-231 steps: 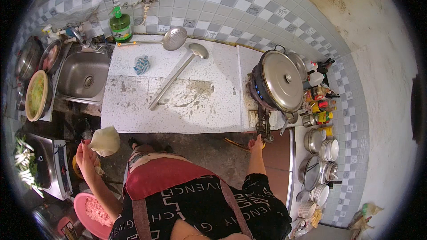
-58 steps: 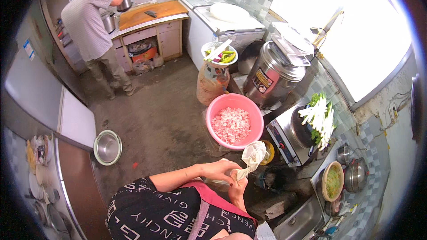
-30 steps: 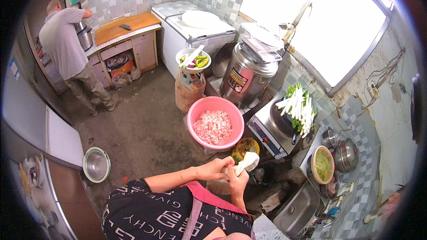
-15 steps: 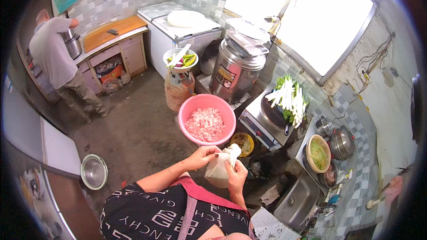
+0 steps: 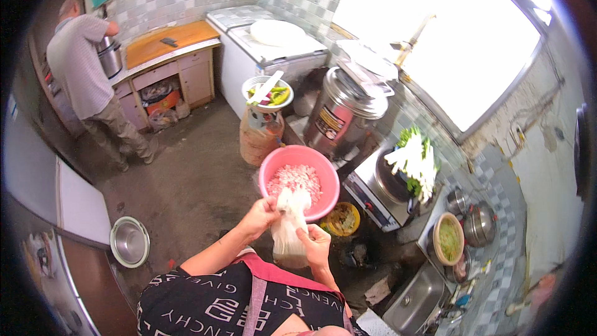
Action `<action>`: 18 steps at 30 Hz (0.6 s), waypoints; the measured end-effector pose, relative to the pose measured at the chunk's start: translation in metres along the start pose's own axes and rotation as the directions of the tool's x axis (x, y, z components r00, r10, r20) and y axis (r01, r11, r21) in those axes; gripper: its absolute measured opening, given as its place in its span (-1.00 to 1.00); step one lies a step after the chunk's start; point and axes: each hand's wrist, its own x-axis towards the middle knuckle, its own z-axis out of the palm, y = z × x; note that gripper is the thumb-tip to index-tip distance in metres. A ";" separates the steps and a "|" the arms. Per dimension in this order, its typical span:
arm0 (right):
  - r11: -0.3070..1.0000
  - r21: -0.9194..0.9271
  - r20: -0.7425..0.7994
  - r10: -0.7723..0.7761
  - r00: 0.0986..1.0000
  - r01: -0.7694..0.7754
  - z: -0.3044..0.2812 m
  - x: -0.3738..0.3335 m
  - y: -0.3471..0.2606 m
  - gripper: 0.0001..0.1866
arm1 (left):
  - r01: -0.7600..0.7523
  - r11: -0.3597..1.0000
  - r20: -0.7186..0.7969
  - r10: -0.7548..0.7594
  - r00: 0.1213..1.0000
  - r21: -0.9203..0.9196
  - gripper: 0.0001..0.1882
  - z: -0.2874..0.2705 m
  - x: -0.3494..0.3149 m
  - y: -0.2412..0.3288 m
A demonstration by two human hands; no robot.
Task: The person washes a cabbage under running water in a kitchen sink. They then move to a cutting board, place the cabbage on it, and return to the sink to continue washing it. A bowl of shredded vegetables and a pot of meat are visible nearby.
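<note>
A whitish, translucent plastic bag [image 5: 289, 236] is stretched between my two hands, its bunched upper end reaching over the near rim of a pink basin [image 5: 331, 193]. My left hand [image 5: 263, 215] pinches the bag's left side near the top. Lower on the other side, my right hand [image 5: 316, 241] grips it with the thumb lying along the plastic. What fills the bag's lower part cannot be made out. Pale pink chopped meat [image 5: 298, 177] lies in the basin, partly hidden by the bag.
A yellow bowl [image 5: 344, 219] stands right of the basin, by a cooktop [image 5: 373, 202] bearing green onions [image 5: 413, 162]. Beyond are a gas cylinder [image 5: 260, 134] and a large steel pot [image 5: 329, 115]. A sink [image 5: 410, 298] is at right; another person [image 5: 81, 68] stands far left.
The bag has moved forward to the basin's near rim and hangs longer, its top loosened. My hands have spread a little apart on it. The view has shifted slightly.
</note>
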 end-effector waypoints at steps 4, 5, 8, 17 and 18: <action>0.986 0.147 -0.023 -0.080 0.997 0.083 0.045 0.061 0.019 -0.84 | -0.319 0.877 -0.237 0.245 0.940 -0.359 -0.85 -0.124 0.028 0.071; 0.983 0.167 -0.014 -0.076 0.997 0.077 0.067 0.078 0.017 -0.83 | -0.405 0.883 -0.203 0.362 0.910 -0.239 -0.92 -0.151 0.030 0.098; 0.999 0.020 0.087 -0.036 0.996 0.034 0.129 0.126 0.024 -0.86 | -0.143 0.990 -0.155 0.140 0.978 -0.008 -0.83 -0.167 0.032 0.142; 0.989 -0.133 0.346 0.110 0.932 -0.067 0.313 0.250 0.051 -0.79 | -0.284 0.933 -0.459 0.356 0.814 0.220 -0.93 -0.284 0.071 0.205; 0.988 -0.087 0.327 0.149 0.933 -0.127 0.331 0.262 0.051 -0.78 | -0.336 0.925 -0.558 0.375 0.740 0.176 -0.99 -0.289 0.069 0.232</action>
